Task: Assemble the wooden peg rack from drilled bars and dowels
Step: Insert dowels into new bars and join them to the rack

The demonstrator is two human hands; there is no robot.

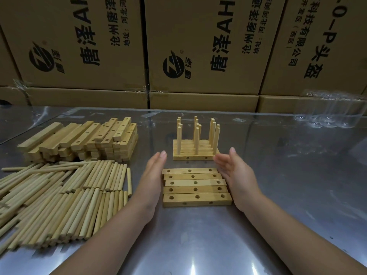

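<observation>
Drilled bars lie between left hand and right hand.

I see a shiny grey metal table with bright spots of light on it. Behind it stand big brown cardboard boxes with black writing. A clear plastic pack sits far right.

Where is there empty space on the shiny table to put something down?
The biggest bare patch of table is right of the right hand and the finished rack, this side of the clear plastic containers. Another lies between the forearms, nearer than the five flat bars. The left side is crowded: stacked bars and the dowel pile.
</observation>
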